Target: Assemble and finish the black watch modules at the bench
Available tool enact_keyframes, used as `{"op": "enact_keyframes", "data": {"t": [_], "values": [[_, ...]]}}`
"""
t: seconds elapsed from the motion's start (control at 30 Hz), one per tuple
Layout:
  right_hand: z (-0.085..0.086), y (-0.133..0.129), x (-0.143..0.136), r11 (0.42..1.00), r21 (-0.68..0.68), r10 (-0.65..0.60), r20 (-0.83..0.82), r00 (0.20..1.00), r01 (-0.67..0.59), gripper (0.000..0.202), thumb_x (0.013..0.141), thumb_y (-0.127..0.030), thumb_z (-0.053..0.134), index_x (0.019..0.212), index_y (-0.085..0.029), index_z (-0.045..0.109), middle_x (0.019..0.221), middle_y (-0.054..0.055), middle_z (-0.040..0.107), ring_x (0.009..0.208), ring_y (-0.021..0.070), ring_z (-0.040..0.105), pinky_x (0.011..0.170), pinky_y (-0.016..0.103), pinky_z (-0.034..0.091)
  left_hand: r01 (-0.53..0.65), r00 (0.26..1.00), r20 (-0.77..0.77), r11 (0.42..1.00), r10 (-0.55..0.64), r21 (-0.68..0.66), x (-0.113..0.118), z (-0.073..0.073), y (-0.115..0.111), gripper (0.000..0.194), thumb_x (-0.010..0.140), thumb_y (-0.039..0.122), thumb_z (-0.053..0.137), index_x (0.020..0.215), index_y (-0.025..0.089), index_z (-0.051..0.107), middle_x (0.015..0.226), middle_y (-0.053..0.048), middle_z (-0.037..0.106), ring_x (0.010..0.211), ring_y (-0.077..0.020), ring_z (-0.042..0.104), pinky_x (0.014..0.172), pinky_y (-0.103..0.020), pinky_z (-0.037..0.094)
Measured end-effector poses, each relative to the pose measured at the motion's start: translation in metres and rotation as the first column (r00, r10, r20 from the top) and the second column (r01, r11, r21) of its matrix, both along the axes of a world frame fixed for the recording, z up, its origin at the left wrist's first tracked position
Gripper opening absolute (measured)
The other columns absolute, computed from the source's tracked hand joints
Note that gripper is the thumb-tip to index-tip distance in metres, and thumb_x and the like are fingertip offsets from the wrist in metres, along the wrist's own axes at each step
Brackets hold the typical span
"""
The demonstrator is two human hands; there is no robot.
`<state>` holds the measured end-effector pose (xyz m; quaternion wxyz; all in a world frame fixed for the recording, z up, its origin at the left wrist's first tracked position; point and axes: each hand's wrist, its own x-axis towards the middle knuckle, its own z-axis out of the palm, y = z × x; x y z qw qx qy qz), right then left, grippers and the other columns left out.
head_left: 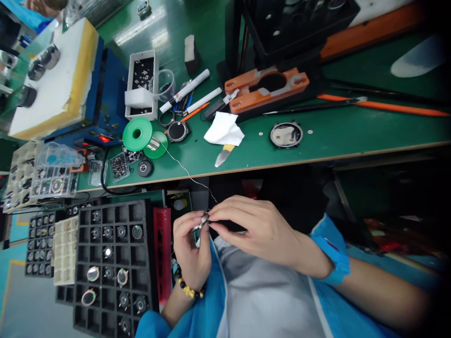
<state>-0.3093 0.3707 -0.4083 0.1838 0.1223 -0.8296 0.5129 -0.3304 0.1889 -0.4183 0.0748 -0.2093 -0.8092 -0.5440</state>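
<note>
My left hand (192, 246), with a beaded bracelet at the wrist, pinches a small silvery metal part (203, 220) between thumb and fingertips. From the other side, my right hand (255, 225) closes its thumb and fingertips on the same part, hiding much of it; its exact kind is unclear. Both hands are in front of the bench edge, over my lap. A thin solder wire (190, 176) runs from a green spool (137, 134) on the bench down to my right fingers, where its end is hidden.
On the green bench (253, 157) lie a watch case (286, 134), white tissue (224, 129), a blade (223, 156), markers (188, 89) and an orange-and-black fixture (268, 87). A blue machine (105, 94) stands left. Below it, a black foam tray (114, 253) holds several watch parts.
</note>
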Motion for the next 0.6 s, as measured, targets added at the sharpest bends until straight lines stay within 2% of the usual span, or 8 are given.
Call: {"op": "enact_keyframes", "data": {"t": [0.2,0.43,0.6], "values": [[-0.0017,0.0000,0.0025,1.000,-0.025,-0.007,-0.010,1.000,0.006,0.008,0.098,-0.011,0.067,0.102,-0.017,0.070,0.099,0.002,0.079,0.090,0.0161,0.074,0.080,0.028,0.060,0.027,0.996,-0.079,0.998,-0.031,-0.050,0.0024,-0.0026,-0.0015,0.037,0.092,-0.005,0.064,0.118,0.021,0.062,0.114,-0.005,0.067,0.111,-0.0165,0.066,0.097,-0.032,0.057],[-0.0015,0.0016,0.0045,0.999,-0.032,-0.008,-0.022,1.000,0.008,0.011,0.096,-0.008,0.065,0.100,-0.017,0.070,0.097,0.003,0.079,0.090,0.0163,0.074,0.081,0.028,0.060,0.044,0.995,-0.089,0.998,-0.048,-0.049,0.0057,-0.0062,-0.0038,0.040,0.089,-0.008,0.064,0.119,0.019,0.062,0.117,-0.006,0.066,0.112,-0.0181,0.067,0.097,-0.036,0.059],[-0.0030,0.0016,0.0049,0.999,-0.046,-0.010,0.001,1.000,0.010,0.011,0.095,-0.008,0.066,0.097,-0.017,0.071,0.095,0.002,0.079,0.088,0.0163,0.074,0.081,0.028,0.060,0.061,0.986,-0.145,0.993,-0.076,-0.102,0.0046,-0.0073,-0.0050,0.039,0.088,-0.010,0.064,0.117,0.017,0.064,0.116,-0.006,0.067,0.113,-0.0163,0.067,0.100,-0.033,0.057]]}}
